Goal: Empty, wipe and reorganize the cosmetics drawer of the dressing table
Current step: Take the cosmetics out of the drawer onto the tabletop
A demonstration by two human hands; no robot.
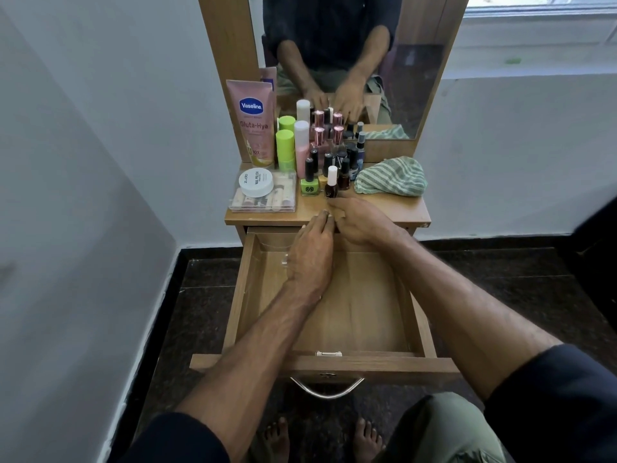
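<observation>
The drawer [334, 305] stands pulled out below both hands. The left hand [312, 252] reaches with straight fingers; the right hand [359, 220], at its 1 o'clock, pinches a dark nail polish bottle [331, 186] on the desk [384, 208].

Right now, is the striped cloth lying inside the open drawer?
No, the cloth lies bunched on the tabletop right of the bottles, while the drawer shows only bare wood.

A home bedroom corner, small wooden dressing table [394, 208] with mirror [334, 61], cosmetics crowded on top, white walls, window [541, 8] stood nearby
</observation>
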